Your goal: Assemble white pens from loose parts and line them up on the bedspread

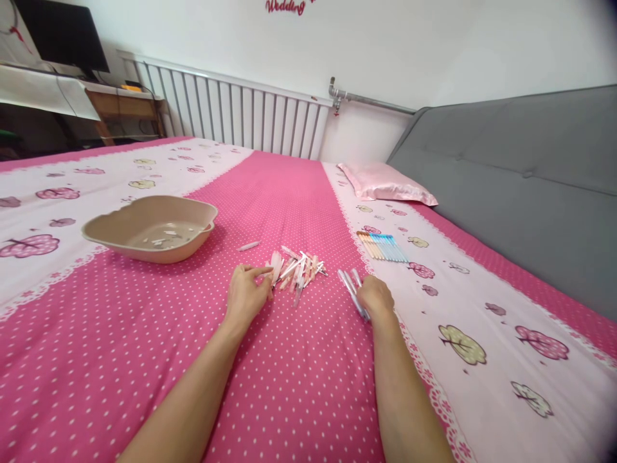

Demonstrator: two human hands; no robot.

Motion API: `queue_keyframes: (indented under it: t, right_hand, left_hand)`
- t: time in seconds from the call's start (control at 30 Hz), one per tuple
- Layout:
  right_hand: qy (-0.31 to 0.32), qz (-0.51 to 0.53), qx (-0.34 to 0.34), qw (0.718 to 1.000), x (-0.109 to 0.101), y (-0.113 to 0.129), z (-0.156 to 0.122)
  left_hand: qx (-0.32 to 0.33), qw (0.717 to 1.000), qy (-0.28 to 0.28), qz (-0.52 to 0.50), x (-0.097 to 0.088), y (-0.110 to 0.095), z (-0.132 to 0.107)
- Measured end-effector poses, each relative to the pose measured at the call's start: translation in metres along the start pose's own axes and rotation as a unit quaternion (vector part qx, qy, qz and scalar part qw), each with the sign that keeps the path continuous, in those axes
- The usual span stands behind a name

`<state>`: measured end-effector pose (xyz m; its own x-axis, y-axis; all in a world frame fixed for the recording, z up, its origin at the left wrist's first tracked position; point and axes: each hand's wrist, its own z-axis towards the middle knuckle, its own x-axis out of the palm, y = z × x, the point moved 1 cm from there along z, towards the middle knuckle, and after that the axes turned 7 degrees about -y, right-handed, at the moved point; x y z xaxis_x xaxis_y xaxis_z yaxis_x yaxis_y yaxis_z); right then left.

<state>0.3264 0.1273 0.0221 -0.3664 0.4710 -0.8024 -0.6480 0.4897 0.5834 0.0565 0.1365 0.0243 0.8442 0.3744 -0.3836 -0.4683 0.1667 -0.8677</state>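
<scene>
My left hand (pixel 248 292) is at the near left edge of a loose pile of pens (pixel 301 270), mostly pale pink and white. Its fingers reach out over the pile's edge, partly apart, touching pink pens there. To the right of the pile, my right hand (pixel 376 296) is closed around a few clear, pale lavender pens (pixel 354 294), which stick out on its left side. Beyond that hand lies a neat row of pens (pixel 382 247), orange-tan at the left and blue toward the right. One pale pink pen (pixel 249 245) rests by itself behind the left hand.
A beige plastic basin (pixel 149 251) with several small white pieces inside stands at the left on the pink dotted bedspread (pixel 289 399). A pink pillow (pixel 385 185) lies against the grey headboard (pixel 520 148). At the back are a white radiator (pixel 231 106) and a desk with a monitor (pixel 62 35).
</scene>
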Motion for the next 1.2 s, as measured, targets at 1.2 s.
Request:
queue_keyframes:
  t: [1.2]
  right_hand:
    - [0.232,0.586,-0.007,0.777,0.001,0.076,-0.066]
  left_hand:
    - [0.03,0.963,0.223,-0.147,0.015,-0.031,-0.029]
